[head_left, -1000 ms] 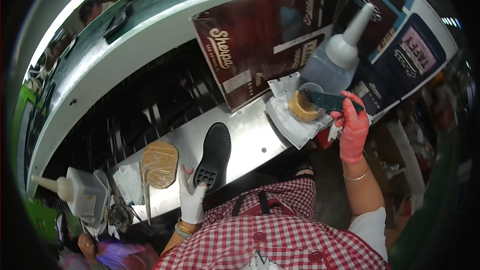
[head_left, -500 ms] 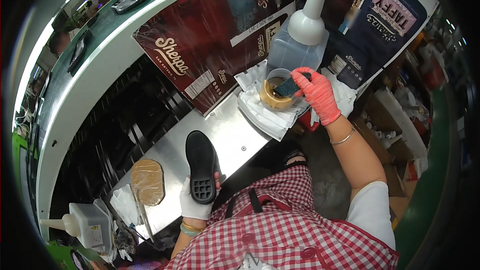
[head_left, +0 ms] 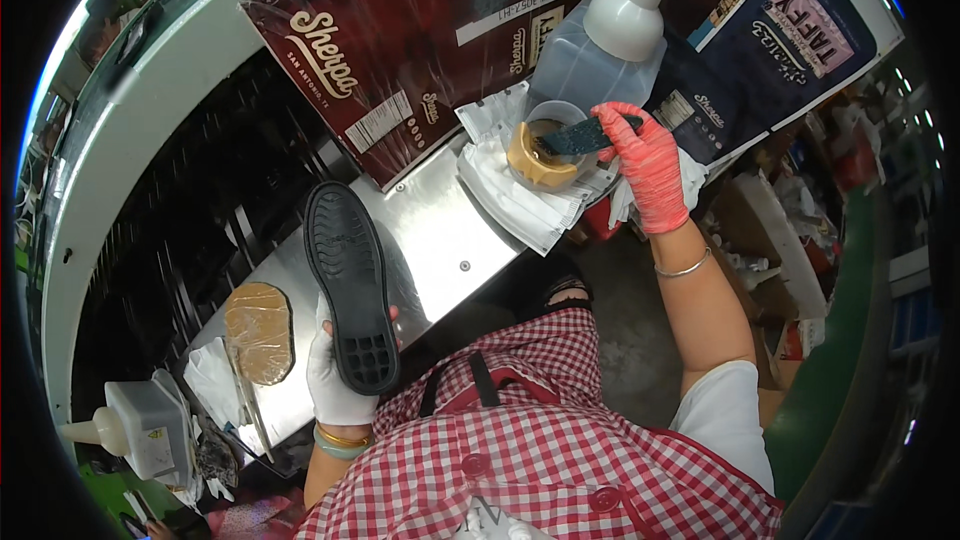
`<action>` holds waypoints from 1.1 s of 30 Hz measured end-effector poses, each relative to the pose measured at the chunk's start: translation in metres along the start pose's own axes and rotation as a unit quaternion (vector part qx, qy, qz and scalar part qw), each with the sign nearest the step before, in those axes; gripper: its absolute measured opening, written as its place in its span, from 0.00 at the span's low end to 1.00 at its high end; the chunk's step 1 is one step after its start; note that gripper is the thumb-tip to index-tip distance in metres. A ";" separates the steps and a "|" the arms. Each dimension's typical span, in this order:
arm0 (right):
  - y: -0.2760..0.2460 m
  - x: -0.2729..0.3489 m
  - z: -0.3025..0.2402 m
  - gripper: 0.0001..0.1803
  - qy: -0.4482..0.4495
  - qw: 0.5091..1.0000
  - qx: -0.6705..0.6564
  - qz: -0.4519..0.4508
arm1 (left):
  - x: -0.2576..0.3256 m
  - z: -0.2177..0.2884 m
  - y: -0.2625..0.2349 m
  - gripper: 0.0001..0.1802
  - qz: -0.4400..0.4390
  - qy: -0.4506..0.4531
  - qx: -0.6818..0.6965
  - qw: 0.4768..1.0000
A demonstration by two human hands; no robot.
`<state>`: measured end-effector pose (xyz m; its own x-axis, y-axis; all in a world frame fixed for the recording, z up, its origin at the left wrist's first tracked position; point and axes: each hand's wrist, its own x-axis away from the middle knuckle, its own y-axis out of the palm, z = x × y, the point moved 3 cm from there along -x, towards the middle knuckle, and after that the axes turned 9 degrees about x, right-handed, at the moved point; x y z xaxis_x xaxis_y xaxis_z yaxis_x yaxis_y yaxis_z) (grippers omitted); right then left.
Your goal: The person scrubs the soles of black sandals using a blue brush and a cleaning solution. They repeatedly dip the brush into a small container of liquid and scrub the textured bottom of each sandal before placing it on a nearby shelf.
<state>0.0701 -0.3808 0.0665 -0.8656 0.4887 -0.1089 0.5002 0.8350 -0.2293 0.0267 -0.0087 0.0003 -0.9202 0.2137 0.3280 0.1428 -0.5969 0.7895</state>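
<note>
My left hand, in a white glove with bare fingertips, grips a black shoe sole by its heel end. The sole's hollowed side faces up, with a grid of square pockets at the heel. In a coral-pink glove, my right hand pinches a flat dark brush. Its far end dips into a clear plastic cup with a tan band around it; the bristles are hard to make out. The cup rests on white papers beside a large translucent squeeze bottle.
Dark red printed card and a dark blue printed sheet stand behind the metal table. On the table's left lies a film-wrapped brown pad beside thin sticks. A second squeeze bottle sits at lower left.
The shoe sole has come up closer and looks larger, shifting left in view. The brush lies flatter across the cup's rim. The whole view has also shifted slightly.
</note>
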 end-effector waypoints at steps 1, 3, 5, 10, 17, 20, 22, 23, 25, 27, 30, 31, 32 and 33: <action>0.000 0.000 -0.001 0.14 0.003 1.000 0.003 -0.004 | 0.001 0.001 -0.001 0.25 -0.015 -0.011 0.011 1.000; 0.003 -0.004 0.005 0.14 0.001 1.000 0.004 -0.013 | 0.002 0.001 -0.001 0.28 -0.036 -0.011 0.017 0.999; 0.004 -0.004 0.011 0.14 0.004 1.000 0.004 -0.024 | 0.002 -0.001 -0.002 0.28 -0.048 0.011 0.009 0.999; -0.003 0.009 0.041 0.13 0.072 0.985 -0.157 -0.003 | -0.005 -0.007 -0.017 0.33 -0.053 -0.005 0.025 0.998; 0.107 0.098 -0.034 0.12 0.088 0.959 -0.219 -0.154 | -0.003 -0.009 -0.029 0.46 -0.046 -0.034 0.101 0.993; 0.132 0.114 -0.043 0.11 0.107 0.951 -0.222 -0.188 | 0.001 -0.005 -0.022 0.46 -0.059 -0.039 0.087 0.994; 0.143 0.118 -0.043 0.11 0.117 0.945 -0.220 -0.211 | 0.005 -0.005 -0.022 0.47 -0.058 -0.041 0.082 0.994; 0.149 0.120 -0.043 0.11 0.114 0.944 -0.215 -0.222 | 0.008 -0.004 -0.022 0.47 -0.061 -0.040 0.075 0.995; 0.153 0.122 -0.044 0.11 0.111 0.945 -0.205 -0.230 | 0.010 -0.005 -0.020 0.47 -0.070 -0.046 0.065 0.994; 0.156 0.124 -0.044 0.11 0.110 0.947 -0.198 -0.229 | 0.010 -0.004 -0.015 0.48 -0.093 -0.043 0.040 0.994; 0.155 0.125 -0.047 0.12 0.118 0.950 -0.167 -0.236 | 0.011 -0.004 -0.014 0.47 -0.117 -0.040 0.045 0.991; 0.155 0.126 -0.047 0.12 0.112 0.949 -0.163 -0.244 | 0.011 -0.005 -0.016 0.46 -0.130 -0.041 0.052 0.989; 0.154 0.128 -0.047 0.12 0.106 0.948 -0.160 -0.253 | 0.012 -0.005 -0.016 0.46 -0.143 -0.041 0.060 0.987; 0.153 0.131 -0.047 0.12 0.100 0.948 -0.156 -0.260 | 0.010 -0.004 -0.015 0.45 -0.105 -0.029 0.060 0.992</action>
<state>0.0347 -0.1773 0.0629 -0.9912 0.0037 0.1324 0.0168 0.9950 0.0984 0.0134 -0.0011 -0.0102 -0.9123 0.3692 0.1770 -0.0034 -0.4390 0.8985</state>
